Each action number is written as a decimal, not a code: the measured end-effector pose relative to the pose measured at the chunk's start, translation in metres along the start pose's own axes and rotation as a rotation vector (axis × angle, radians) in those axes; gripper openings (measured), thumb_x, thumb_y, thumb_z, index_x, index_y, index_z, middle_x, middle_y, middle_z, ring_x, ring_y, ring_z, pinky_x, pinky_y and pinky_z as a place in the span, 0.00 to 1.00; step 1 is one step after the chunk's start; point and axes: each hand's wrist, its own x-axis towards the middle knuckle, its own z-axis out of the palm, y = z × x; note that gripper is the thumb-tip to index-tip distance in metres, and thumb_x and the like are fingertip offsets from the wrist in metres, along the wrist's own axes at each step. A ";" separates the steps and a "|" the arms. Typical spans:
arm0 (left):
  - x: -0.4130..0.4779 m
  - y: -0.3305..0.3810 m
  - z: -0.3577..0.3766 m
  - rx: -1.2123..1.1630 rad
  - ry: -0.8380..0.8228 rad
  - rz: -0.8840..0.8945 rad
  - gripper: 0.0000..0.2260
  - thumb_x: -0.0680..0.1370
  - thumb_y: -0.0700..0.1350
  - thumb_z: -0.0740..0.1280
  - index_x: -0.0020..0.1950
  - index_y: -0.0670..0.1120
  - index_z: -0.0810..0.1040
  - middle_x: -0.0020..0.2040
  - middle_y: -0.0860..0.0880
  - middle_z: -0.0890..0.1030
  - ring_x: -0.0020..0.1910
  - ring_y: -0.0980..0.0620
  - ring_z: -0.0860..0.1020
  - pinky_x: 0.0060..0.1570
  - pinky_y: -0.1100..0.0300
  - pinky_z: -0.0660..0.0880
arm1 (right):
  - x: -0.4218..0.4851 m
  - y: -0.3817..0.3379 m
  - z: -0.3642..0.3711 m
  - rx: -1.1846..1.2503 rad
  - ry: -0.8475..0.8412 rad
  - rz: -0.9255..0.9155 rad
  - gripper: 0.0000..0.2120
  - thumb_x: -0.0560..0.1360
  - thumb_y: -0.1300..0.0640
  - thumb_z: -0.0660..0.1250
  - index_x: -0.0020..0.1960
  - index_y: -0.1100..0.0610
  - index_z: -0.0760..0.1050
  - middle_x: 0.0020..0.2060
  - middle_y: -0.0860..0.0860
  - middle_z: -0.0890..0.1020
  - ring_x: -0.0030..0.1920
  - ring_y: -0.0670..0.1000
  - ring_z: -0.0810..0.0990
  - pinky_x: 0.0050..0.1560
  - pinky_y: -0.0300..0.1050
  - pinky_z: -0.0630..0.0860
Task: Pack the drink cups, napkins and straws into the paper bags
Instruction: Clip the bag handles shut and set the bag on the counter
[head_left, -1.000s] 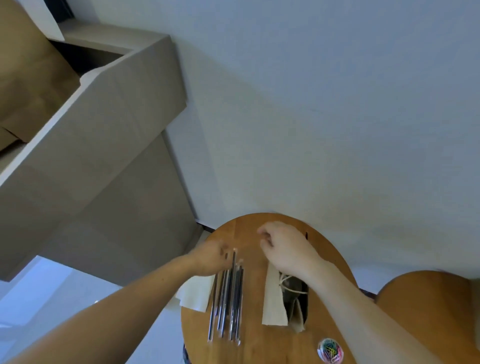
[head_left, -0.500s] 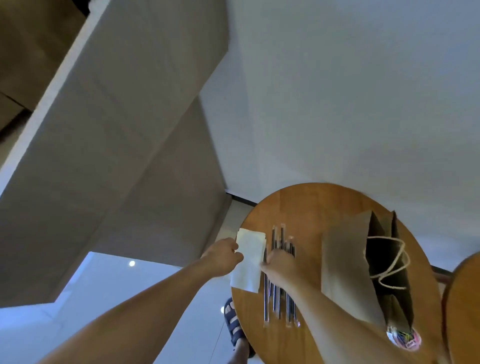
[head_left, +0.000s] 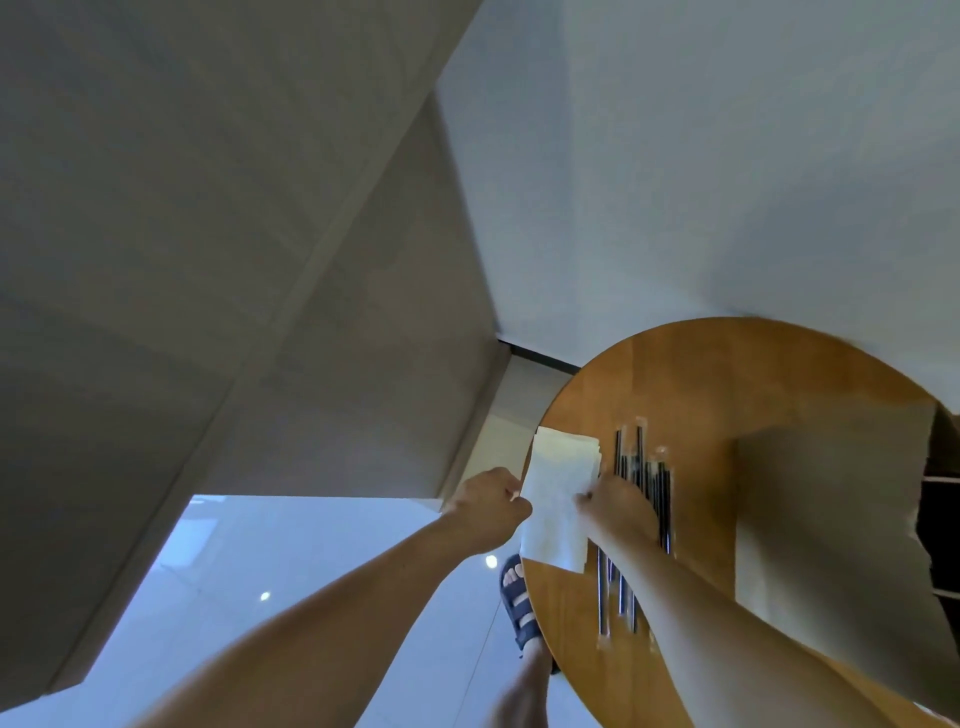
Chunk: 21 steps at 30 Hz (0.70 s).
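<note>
Left hand (head_left: 491, 512) and right hand (head_left: 618, 512) each pinch an edge of the napkins (head_left: 558, 478), which lie at the bench (head_left: 685, 374) rim beside the straws (head_left: 641, 462). Step judged: napkin pickup. Next move calls for carrying them right, into the paper bag (head_left: 810, 519).

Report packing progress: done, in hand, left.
Done: nothing visibly packed; the inside of the paper bag is mostly hidden. In hand: left hand and right hand grip the napkins at the table edge. Left: straws lie on the table; no cups in view.
</note>
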 end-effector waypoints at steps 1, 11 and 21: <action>0.000 -0.001 0.000 -0.006 0.002 -0.001 0.17 0.79 0.47 0.63 0.67 0.47 0.74 0.60 0.50 0.77 0.49 0.53 0.76 0.43 0.63 0.74 | 0.001 0.001 0.001 -0.010 0.000 -0.002 0.10 0.78 0.52 0.63 0.43 0.57 0.75 0.29 0.48 0.76 0.27 0.47 0.75 0.24 0.38 0.67; -0.003 0.003 0.002 -0.003 -0.022 -0.008 0.18 0.79 0.48 0.63 0.68 0.47 0.72 0.62 0.49 0.77 0.53 0.51 0.76 0.51 0.58 0.78 | 0.009 0.010 0.011 -0.006 0.016 -0.032 0.09 0.78 0.53 0.62 0.43 0.57 0.76 0.27 0.48 0.76 0.24 0.47 0.74 0.22 0.36 0.64; -0.008 0.016 0.009 -0.253 0.024 -0.015 0.22 0.79 0.50 0.67 0.71 0.47 0.67 0.65 0.49 0.74 0.57 0.53 0.72 0.53 0.60 0.72 | -0.029 0.017 -0.011 0.827 -0.066 -0.038 0.04 0.72 0.64 0.69 0.44 0.63 0.75 0.37 0.54 0.79 0.39 0.52 0.79 0.35 0.41 0.75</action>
